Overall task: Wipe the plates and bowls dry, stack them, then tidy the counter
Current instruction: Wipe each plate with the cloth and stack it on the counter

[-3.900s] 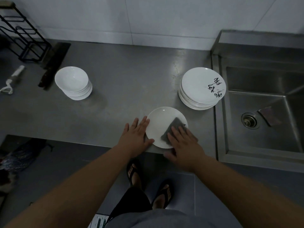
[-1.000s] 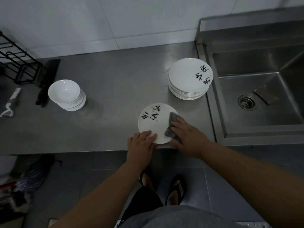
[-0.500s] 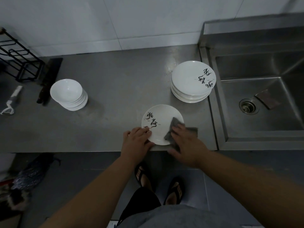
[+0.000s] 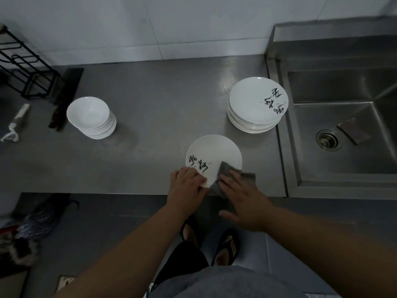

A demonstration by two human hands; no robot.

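Now left grip pinches plate rim; right grip, fingers straight, presses cloth on it.

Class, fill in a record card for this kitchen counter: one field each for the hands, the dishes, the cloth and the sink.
Left hand: holds the near rim of the single plate
Right hand: flat fingers press the grey cloth onto that plate
Plate stack: beside the sink, lettering on top
Bowl stack: left on the counter
Sink: a grey pad lies by the drain
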